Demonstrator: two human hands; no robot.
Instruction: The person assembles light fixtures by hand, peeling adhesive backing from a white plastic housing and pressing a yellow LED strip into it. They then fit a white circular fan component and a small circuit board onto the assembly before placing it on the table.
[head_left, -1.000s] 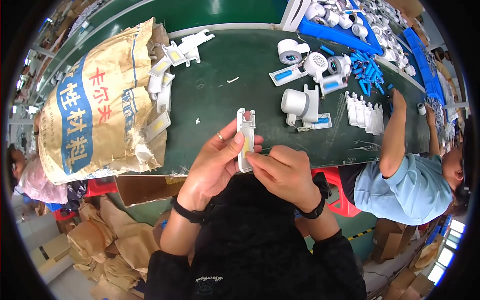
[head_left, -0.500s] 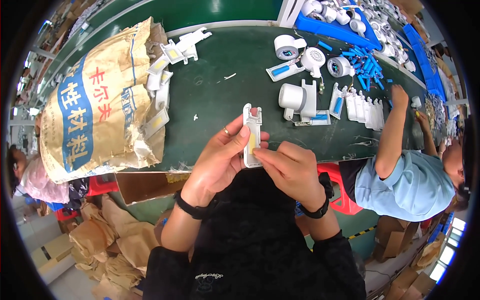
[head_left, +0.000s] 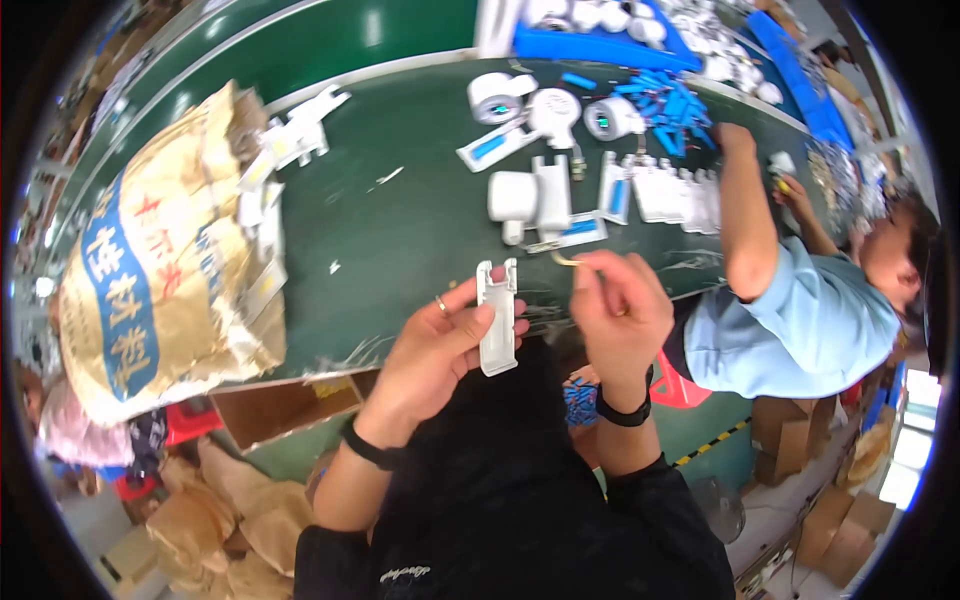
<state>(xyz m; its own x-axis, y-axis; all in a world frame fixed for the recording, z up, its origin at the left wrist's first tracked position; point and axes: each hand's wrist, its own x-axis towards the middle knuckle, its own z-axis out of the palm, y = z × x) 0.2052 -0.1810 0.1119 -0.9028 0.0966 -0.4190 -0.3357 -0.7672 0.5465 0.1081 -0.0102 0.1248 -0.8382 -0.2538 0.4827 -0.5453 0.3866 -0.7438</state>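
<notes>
My left hand (head_left: 445, 345) holds a white plastic housing (head_left: 497, 335) upright, thumb across its front and fingers behind. The housing is long and shallow, with two prongs at its top end. To the right, my right hand (head_left: 625, 305) is pinched on a thin yellowish strip (head_left: 566, 260), whose curled end sticks out to the left. Just beyond that hand lie a white housing with a blue battery cell (head_left: 582, 230) and a white round-headed fan unit (head_left: 513, 196). Several more white housings (head_left: 675, 195) stand in a row to the right.
A large paper sack (head_left: 160, 250) with white parts at its mouth fills the left of the green table (head_left: 400, 230). Blue cells (head_left: 670, 110) lie heaped at the far right, near a blue bin (head_left: 600, 45). A co-worker's arm (head_left: 748, 210) reaches in on the right.
My right hand has moved away from the housing to the right, with the yellow strip pulled off it. The housing now shows a bare white face. The whole view has shifted.
</notes>
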